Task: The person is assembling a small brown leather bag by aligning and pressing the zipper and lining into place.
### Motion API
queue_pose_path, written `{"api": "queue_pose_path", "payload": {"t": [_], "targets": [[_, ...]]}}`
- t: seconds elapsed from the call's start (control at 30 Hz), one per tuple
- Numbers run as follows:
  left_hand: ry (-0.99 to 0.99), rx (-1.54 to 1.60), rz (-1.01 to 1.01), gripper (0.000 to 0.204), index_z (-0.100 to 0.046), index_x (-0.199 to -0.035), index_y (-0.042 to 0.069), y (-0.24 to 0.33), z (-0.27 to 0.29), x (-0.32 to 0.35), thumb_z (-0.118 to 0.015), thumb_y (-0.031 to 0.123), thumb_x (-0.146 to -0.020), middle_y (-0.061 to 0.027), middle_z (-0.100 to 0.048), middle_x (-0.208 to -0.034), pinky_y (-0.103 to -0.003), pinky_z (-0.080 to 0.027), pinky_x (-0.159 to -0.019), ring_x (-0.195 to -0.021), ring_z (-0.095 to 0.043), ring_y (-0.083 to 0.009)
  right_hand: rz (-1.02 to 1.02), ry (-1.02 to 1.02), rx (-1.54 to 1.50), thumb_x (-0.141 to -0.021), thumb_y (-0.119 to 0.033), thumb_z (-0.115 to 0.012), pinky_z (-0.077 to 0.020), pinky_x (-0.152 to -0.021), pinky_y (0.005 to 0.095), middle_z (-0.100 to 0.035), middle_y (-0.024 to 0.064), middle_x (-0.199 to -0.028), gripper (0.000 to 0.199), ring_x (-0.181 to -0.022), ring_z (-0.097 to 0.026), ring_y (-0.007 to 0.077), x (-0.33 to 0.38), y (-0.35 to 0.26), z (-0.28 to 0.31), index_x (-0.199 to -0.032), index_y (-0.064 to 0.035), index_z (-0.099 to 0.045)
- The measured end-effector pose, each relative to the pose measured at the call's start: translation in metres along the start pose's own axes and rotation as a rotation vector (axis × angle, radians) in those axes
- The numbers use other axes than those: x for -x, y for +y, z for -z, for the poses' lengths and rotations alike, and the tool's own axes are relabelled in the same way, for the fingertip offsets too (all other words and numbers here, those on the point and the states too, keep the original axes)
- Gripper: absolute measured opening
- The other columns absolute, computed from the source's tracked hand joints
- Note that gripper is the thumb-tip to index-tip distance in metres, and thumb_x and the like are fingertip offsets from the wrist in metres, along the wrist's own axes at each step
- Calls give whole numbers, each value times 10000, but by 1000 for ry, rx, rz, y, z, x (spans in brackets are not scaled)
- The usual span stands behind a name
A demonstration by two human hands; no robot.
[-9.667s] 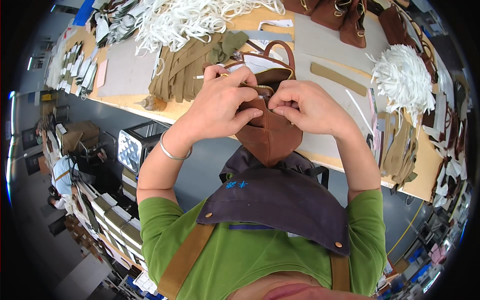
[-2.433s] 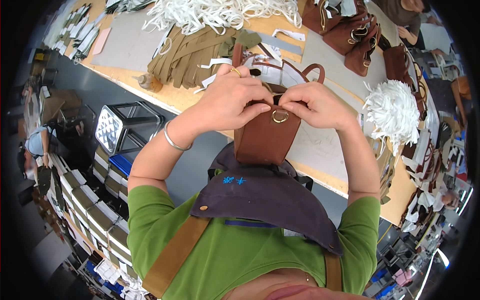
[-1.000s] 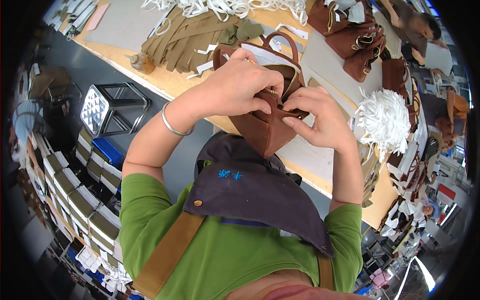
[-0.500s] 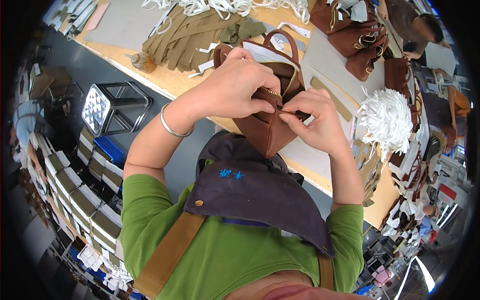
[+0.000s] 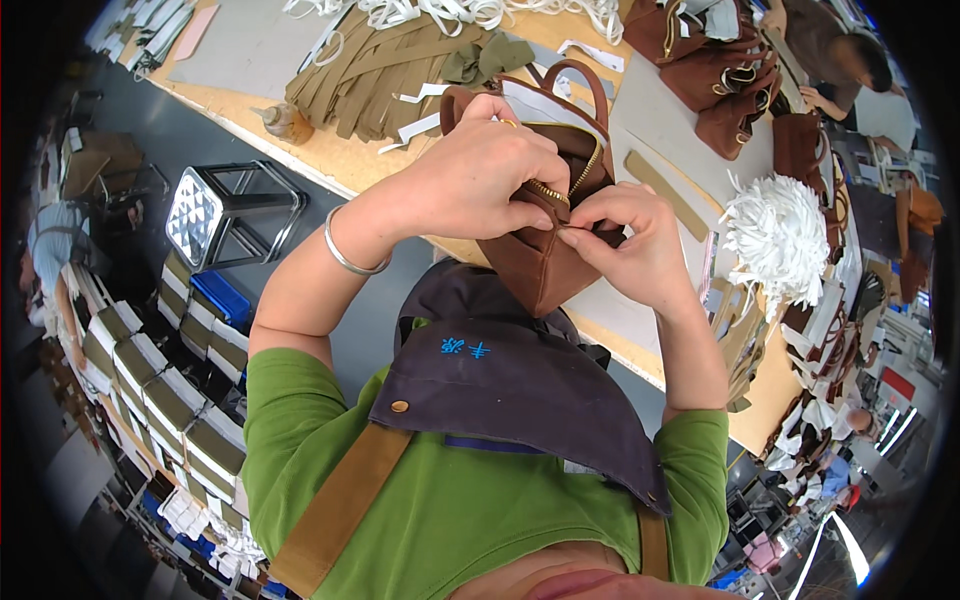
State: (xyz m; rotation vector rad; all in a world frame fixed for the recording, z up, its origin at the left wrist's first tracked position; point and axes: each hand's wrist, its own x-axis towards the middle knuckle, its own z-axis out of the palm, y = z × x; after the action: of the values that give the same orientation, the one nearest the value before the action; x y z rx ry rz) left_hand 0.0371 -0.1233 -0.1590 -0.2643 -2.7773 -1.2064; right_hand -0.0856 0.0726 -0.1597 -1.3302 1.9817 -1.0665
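Note:
A brown handbag (image 5: 545, 265) with two looped handles and an unfastened gold zipper (image 5: 583, 172) is held at the table's near edge, one end toward me. My left hand (image 5: 485, 170) reaches over its top, fingers curled around the edge by the zipper, thumb pressed on the end panel. My right hand (image 5: 625, 235) pinches the bag's upper end from the other side, thumb and forefinger close to the left thumb. The fingertips meet near the zipper's end; any small part between them is hidden. White lining or paper shows inside the opening.
Olive fabric strips (image 5: 365, 75) and white cords (image 5: 440, 12) lie on the table beyond. A small amber bottle (image 5: 288, 124) stands near the edge. More brown bags (image 5: 715, 75) and a white strip bundle (image 5: 775, 238) lie right. A stool (image 5: 225, 215) stands left; a person (image 5: 835, 60) works across.
The bag has shifted slightly to the right along with my left hand. Both hands keep their grip at its end, and the right fingers have barely moved.

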Motion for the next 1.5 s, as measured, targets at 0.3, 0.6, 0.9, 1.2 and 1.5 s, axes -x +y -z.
{"api": "queue_pose_path", "payload": {"t": [0.3, 0.6, 0.9, 1.2, 1.5], "targets": [[-65, -310, 316, 257, -668, -951, 162, -50, 37, 33, -712, 62, -718, 19, -650, -819, -442, -303, -1043, -802, -637, -184, 304, -26, 314, -745, -125, -766, -383, -766, 337, -656, -46, -799, 88, -747, -594, 195, 1, -10, 3, -801, -149, -703], [72, -182, 60, 748, -504, -1383, 105, 6, 22, 56, -804, 194, -703, -119, -636, -1137, -407, -428, -933, -990, -613, -318, 41, 275, 305, -878, -251, -715, -475, -870, 367, -593, 123, -1193, 253, -1038, -604, 245, -21, 88, 69, -1089, -110, -723], [163, -277, -52, 559, -559, -1327, 101, -8, -101, 40, -638, 70, -774, -47, -559, -841, -331, -469, -648, -744, -601, -218, -589, 106, -564, -892, -368, -687, -590, -796, 404, -494, 134, -1323, 717, -1168, -559, 261, -13, 115, 1, -1490, -163, -348], [-206, 102, 148, 675, -378, -1456, 118, 7, -127, 24, -651, 43, -843, -146, -636, -1203, -440, -513, -880, -1042, -625, -357, -225, 37, -192, -886, -107, -703, -516, -847, 304, -566, 83, -1236, 622, -1049, -575, 185, -7, 158, 26, -1453, -130, -449], [-350, -158, 94, 266, -644, -1028, 61, 18, -93, 37, -601, 12, -770, -120, -625, -980, -410, -519, -810, -932, -635, -325, 16, -13, 175, -842, 9, -584, -509, -805, 366, -669, 119, -1025, 235, -929, -649, 274, -37, 29, -5, -1054, -54, -662]]}}
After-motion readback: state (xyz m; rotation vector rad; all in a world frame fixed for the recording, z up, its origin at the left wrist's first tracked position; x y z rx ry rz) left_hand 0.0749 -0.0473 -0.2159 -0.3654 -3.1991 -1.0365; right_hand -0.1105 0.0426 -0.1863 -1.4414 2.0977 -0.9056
